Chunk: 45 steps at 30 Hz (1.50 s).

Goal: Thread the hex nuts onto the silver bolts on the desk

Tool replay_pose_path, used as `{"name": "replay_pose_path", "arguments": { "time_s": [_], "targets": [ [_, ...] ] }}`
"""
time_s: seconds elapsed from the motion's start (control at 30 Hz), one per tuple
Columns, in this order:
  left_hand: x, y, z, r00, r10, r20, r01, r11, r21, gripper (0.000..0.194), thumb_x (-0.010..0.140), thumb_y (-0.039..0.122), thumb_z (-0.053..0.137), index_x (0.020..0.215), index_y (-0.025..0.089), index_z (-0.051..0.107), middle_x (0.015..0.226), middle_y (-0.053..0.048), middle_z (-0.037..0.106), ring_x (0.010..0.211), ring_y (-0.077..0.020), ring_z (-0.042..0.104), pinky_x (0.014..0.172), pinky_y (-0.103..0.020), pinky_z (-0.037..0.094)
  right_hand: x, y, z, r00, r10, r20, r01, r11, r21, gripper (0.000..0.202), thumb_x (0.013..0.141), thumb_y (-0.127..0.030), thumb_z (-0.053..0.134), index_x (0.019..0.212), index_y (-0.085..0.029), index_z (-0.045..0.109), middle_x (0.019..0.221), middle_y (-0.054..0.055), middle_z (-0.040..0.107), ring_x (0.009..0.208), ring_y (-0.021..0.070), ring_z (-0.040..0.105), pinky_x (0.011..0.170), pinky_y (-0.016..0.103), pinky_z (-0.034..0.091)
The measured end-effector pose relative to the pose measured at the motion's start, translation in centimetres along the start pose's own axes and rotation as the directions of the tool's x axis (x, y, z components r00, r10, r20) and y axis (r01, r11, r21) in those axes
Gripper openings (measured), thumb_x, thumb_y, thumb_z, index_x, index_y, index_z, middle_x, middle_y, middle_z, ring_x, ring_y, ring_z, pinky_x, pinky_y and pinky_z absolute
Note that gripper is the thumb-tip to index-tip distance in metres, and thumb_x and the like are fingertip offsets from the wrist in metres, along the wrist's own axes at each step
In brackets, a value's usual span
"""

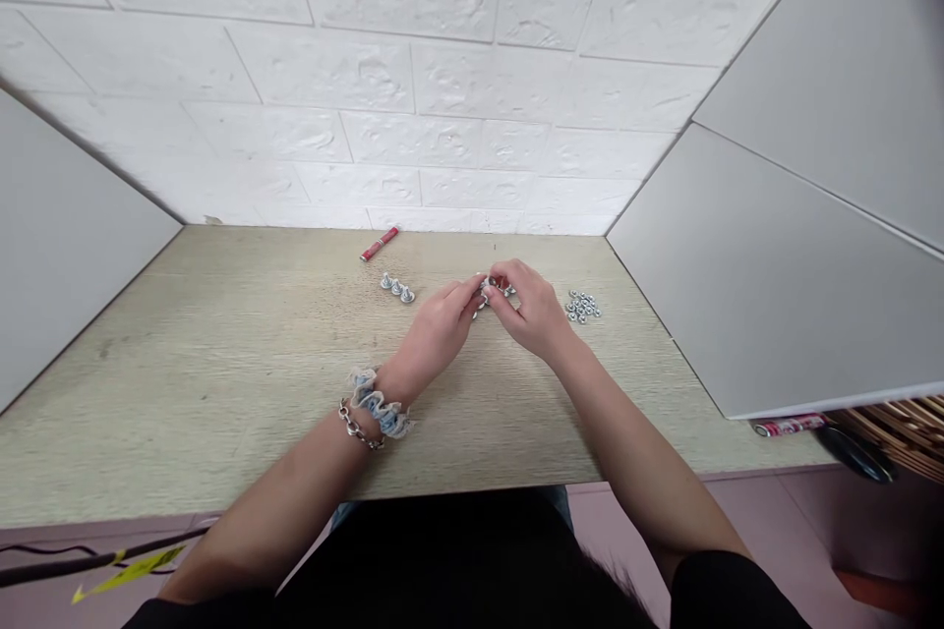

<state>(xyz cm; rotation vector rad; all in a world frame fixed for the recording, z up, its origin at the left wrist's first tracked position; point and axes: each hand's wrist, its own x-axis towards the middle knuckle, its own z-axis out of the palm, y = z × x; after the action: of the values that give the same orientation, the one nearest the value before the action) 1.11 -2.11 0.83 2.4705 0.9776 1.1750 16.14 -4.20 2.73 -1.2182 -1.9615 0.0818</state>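
Note:
Both hands meet over the middle of the wooden table. My left hand [442, 319] has its fingers closed at a small silver metal piece [486, 285], with more metal pieces partly hidden beneath. Curled around the same spot, my right hand [532, 310] pinches with thumb and forefinger; what it grips is too small to make out. Left of the hands stand three silver screw-like parts [396, 287] in a slanting row. A pile of small silver nuts [582, 306] lies to the right of my right hand.
A red tube [380, 244] lies near the white brick-pattern wall [457, 79]. Grey panels [796, 275] flank the table [221, 364]. At the right edge are another red tube [791, 426], a dark object [859, 453] and wicker [904, 428].

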Motion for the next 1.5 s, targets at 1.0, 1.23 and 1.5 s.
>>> {"name": "replay_pose_path", "arguments": {
  "time_s": [1.0, 1.23, 1.5],
  "targets": [
    [0.1, -0.9, -0.8, 1.000, 0.023, -0.020, -0.022, 0.996, 0.088, 0.028, 0.086, 0.021, 0.042, 0.111, 0.016, 0.053, 0.087, -0.005, 0.065, 0.077, -0.0120, 0.059, 0.071, -0.023, 0.047, -0.3, -0.2, 0.1, 0.999, -0.050, 0.012, 0.051, 0.998, -0.037, 0.023, 0.085, -0.025, 0.040, 0.106, -0.022, 0.048, 0.092, 0.004, 0.060, 0.077, 0.0153, 0.055, 0.071, 0.029, 0.042],
    [0.1, -0.7, -0.3, 1.000, 0.018, 0.010, -0.019, 0.998, 0.058, 0.026, 0.085, 0.022, 0.042, 0.107, 0.015, 0.055, 0.093, -0.008, 0.065, 0.083, -0.0146, 0.060, 0.076, -0.028, 0.048, -0.2, 0.6, 0.1, 0.992, 0.068, 0.102, -0.053, 0.989, -0.138, 0.038, 0.088, -0.042, 0.035, 0.064, -0.019, 0.054, 0.060, 0.001, 0.058, 0.055, 0.0128, 0.051, 0.053, 0.025, 0.033],
    [0.3, -0.8, -0.3, 1.000, -0.015, 0.021, 0.014, 0.999, 0.053, 0.026, 0.085, 0.023, 0.043, 0.107, 0.015, 0.056, 0.090, -0.007, 0.065, 0.079, -0.0140, 0.060, 0.074, -0.027, 0.047, -0.5, 0.3, -0.2, 0.995, 0.097, 0.021, -0.094, 0.990, -0.108, 0.035, 0.088, -0.040, 0.031, 0.067, -0.019, 0.051, 0.055, 0.000, 0.052, 0.051, 0.0124, 0.046, 0.052, 0.025, 0.032]
  ]
}}
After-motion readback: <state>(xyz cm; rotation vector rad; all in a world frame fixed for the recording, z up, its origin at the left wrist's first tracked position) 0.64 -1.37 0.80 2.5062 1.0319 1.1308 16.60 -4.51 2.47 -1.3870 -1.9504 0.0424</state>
